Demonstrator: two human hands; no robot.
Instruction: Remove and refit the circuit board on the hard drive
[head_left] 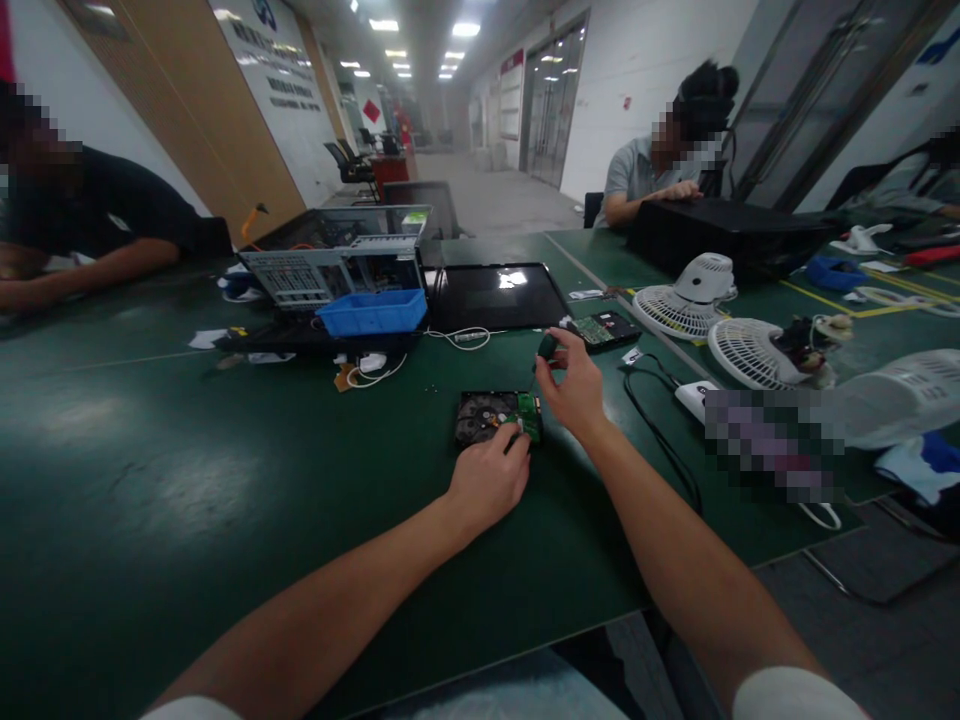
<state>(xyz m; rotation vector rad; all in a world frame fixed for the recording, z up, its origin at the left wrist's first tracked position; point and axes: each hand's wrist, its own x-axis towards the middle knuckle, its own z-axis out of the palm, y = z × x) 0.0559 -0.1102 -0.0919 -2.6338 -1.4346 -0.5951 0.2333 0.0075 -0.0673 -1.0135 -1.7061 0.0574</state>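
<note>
A hard drive (480, 420) lies on the green table with its circuit board side up. My left hand (491, 475) grips its near right corner, fingers bent over the edge and the green board. In my right hand (574, 385) is a small screwdriver (547, 347) with a dark green handle, pinched upright between thumb and fingers. Its thin shaft points down at the drive's right edge; whether the tip touches a screw is too small to tell. A second hard drive (606, 330) with a green board rests just beyond my right hand.
Beyond the drive are a blue tray (373, 312), an open computer case (337, 265) and a black screen panel (499, 295). White fan parts (686, 300), a power strip (696, 400) and a black cable (660, 430) lie to the right. Two people sit across the table.
</note>
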